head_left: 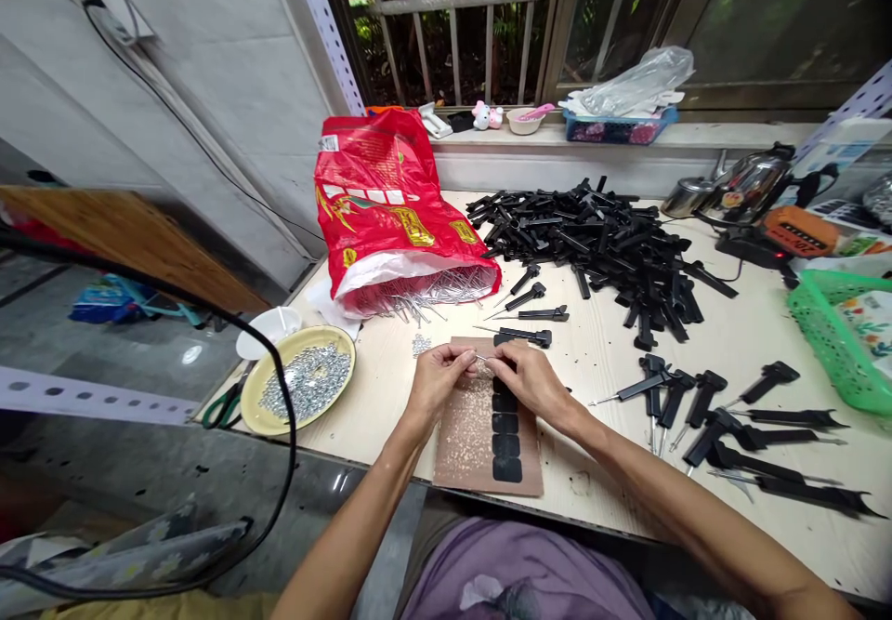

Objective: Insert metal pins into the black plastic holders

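Observation:
Over a brown board (452, 471), my left hand (440, 376) and my right hand (531, 378) meet with their fingertips pinched. A thin metal rod (480, 357) shows between them, gripped from both sides; its ends are hidden by the fingers. The board carries a column of black rounded squares (506, 445) and pale speckles. Just beyond my hands lie several black plastic handles with thin metal rods sticking out, one of them a black handle (533, 336). A few small metal pieces (421, 345) sit left of the board.
Behind my left hand, a red bag (390, 202) spills metal rods (446, 293). Small metal parts (307, 383) fill a yellow plate (252, 415), with scissors (224, 408) beside it. A heap of black plastic parts (585, 239), assembled pieces (717, 425) and a green basket (815, 332) occupy the right.

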`<state>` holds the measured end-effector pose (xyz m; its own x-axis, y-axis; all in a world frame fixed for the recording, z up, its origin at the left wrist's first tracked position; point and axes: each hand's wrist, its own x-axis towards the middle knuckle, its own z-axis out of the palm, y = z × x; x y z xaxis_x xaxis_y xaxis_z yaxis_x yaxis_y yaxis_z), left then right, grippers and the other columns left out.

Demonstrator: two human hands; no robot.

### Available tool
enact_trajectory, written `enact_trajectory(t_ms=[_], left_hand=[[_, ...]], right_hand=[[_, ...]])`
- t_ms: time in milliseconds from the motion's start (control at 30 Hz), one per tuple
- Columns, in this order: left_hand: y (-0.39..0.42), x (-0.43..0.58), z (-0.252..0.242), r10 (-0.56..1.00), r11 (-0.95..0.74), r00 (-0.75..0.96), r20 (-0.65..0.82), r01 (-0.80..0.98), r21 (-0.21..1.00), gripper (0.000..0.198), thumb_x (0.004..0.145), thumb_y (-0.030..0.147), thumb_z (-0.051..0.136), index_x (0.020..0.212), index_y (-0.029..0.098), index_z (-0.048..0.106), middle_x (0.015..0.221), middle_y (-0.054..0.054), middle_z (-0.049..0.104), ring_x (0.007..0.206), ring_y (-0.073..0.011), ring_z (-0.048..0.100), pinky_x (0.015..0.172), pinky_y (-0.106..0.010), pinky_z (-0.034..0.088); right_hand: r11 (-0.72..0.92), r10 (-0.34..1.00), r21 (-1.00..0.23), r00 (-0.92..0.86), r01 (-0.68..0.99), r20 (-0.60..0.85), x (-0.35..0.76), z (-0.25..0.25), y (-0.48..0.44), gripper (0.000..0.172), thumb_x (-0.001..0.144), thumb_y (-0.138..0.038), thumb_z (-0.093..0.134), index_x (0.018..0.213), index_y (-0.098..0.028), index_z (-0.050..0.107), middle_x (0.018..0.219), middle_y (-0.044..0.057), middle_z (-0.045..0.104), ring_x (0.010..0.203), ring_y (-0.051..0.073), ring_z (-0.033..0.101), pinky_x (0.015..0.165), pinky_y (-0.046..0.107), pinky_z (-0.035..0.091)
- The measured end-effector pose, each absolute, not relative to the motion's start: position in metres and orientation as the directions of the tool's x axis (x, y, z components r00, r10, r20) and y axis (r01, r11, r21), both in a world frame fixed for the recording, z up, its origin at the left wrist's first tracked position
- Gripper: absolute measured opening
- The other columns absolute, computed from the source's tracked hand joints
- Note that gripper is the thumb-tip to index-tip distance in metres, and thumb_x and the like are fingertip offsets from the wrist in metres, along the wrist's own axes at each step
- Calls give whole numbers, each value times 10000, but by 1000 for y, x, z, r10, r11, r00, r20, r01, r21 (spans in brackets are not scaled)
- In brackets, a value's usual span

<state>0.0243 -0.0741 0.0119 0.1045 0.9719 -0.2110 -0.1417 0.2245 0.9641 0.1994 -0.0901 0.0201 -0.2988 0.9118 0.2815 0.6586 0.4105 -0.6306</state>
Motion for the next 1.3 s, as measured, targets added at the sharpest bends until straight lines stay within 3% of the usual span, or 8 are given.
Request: enact_trajectory(t_ms=[300, 400, 533, 733, 867, 1033, 1167, 1300], left_hand=[[-75, 37, 6, 939, 313, 192, -287, -125, 941, 478, 639, 376, 767, 1020, 106, 663, 611, 5, 610, 482, -76, 538, 495, -199, 445], [-74, 34, 3, 973, 198, 119, -196, -8, 980, 618, 724, 398, 690, 1273, 169, 525, 641, 42, 545, 425, -54, 447, 413, -179, 345], [-77, 28, -4, 1000, -7, -11, 10, 237, 971, 559, 743, 356, 673, 1261, 191, 545, 752, 9, 557, 538, -84, 471, 534, -209, 393], [-85, 30, -11, 990, -111, -35, 133, 371, 922, 465, 786, 303, 621, 1235, 196, 566, 787, -10, 579, 643, -135, 487, 716, -263, 414], [-86, 31, -10, 989, -126, -24, 148, 401, 907, 452, 794, 295, 613, 1235, 208, 566, 805, -16, 587, 647, -140, 485, 726, -267, 410], [-86, 32, -11, 988, -143, 6, 156, 427, 893, 445, 818, 302, 587, 1252, 213, 554, 852, -36, 603, 694, -160, 503, 776, -289, 405], [-85, 33, -11, 985, -157, 17, 169, 471, 868, 428, 833, 304, 566, 1252, 216, 553, 875, -44, 600, 729, -170, 514, 784, -296, 403], [-85, 33, -12, 986, -149, 11, 164, 485, 862, 424, 840, 313, 560, 1254, 219, 551, 855, -39, 599, 717, -169, 514, 758, -289, 408]], right_hand=[[433, 895, -471, -302, 769, 329, 231, 15, -102, 231, 954, -259, 403, 1009, -213, 623, 912, 42, 585, 813, 140, 563, 705, 249, 447], [403, 895, -327, -294, 855, 335, 245, 9, -89, 242, 955, -266, 407, 973, -212, 642, 887, 43, 581, 772, 141, 532, 646, 247, 405], [466, 854, -202, -378, 862, 357, 259, -7, -82, 229, 943, -202, 419, 964, -194, 646, 848, 46, 594, 784, 157, 494, 648, 270, 371], [804, 593, -193, -737, 562, 325, 267, -24, -100, 263, 945, -193, 381, 1071, -201, 611, 868, 40, 632, 779, 143, 508, 668, 287, 413], [635, 758, -208, -548, 744, 353, 269, -24, -90, 316, 952, -166, 319, 1014, -173, 629, 889, 66, 633, 797, 160, 504, 632, 293, 414], [821, 566, -259, -782, 509, 261, 273, -20, -88, 283, 950, -221, 362, 1006, -220, 639, 847, 23, 641, 745, 135, 505, 612, 269, 410], [659, 750, -273, -588, 701, 302, 273, -17, -88, 351, 962, -207, 295, 959, -189, 645, 814, 46, 627, 745, 147, 496, 610, 293, 414], [734, 679, -300, -674, 609, 291, 267, -22, -96, 347, 960, -206, 309, 864, -219, 642, 685, 1, 587, 629, 128, 437, 556, 282, 380]])
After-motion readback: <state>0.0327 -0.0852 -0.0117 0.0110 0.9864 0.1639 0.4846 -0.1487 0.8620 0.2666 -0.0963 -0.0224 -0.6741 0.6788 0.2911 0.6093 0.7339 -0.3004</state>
